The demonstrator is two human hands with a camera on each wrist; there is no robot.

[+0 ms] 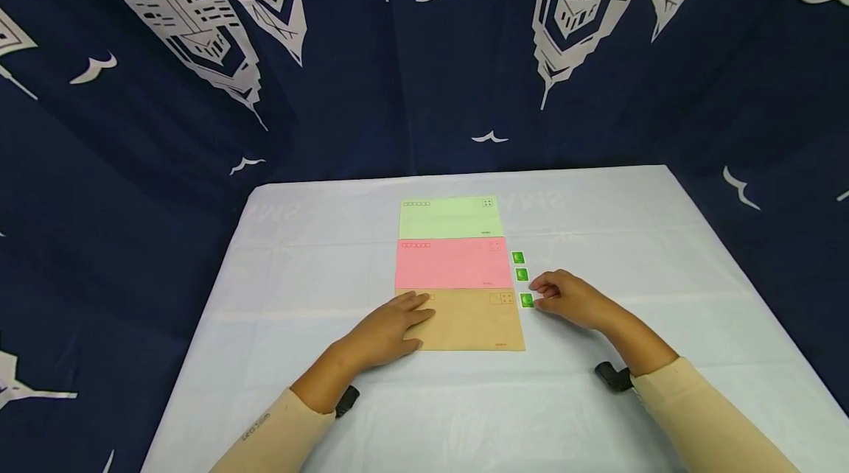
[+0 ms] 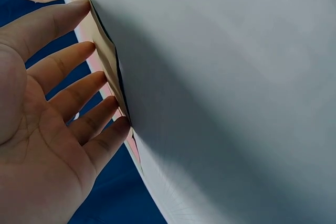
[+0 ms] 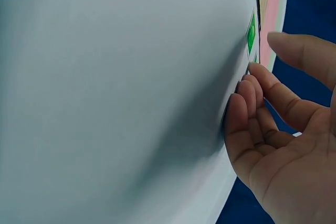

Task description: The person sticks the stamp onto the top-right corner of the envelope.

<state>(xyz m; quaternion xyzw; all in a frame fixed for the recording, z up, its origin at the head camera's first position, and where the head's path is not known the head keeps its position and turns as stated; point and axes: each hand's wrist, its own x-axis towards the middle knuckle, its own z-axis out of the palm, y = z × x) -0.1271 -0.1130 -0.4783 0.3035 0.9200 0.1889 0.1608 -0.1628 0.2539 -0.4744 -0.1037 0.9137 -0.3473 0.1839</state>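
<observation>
A tan envelope (image 1: 474, 326), a pink envelope (image 1: 454, 264) and a light green envelope (image 1: 451, 219) lie in a column, the tan one nearest me. My left hand (image 1: 390, 329) rests with spread fingers on the left side of the tan envelope; the left wrist view shows its fingertips at the paper. Three small green stamps (image 1: 527, 300) with white borders lie right of the envelopes. Beside them is my right hand (image 1: 575, 300), thumb and forefinger apart with nothing between them. In the right wrist view its other fingers curl loosely near the table, close to a stamp (image 3: 251, 32).
A white cloth (image 1: 305, 259) covers the table under everything. Past its far edge hangs a dark blue curtain (image 1: 411, 90) with white building and bird prints. Black wrist cameras (image 1: 613, 377) sit at both cuffs, low over the cloth.
</observation>
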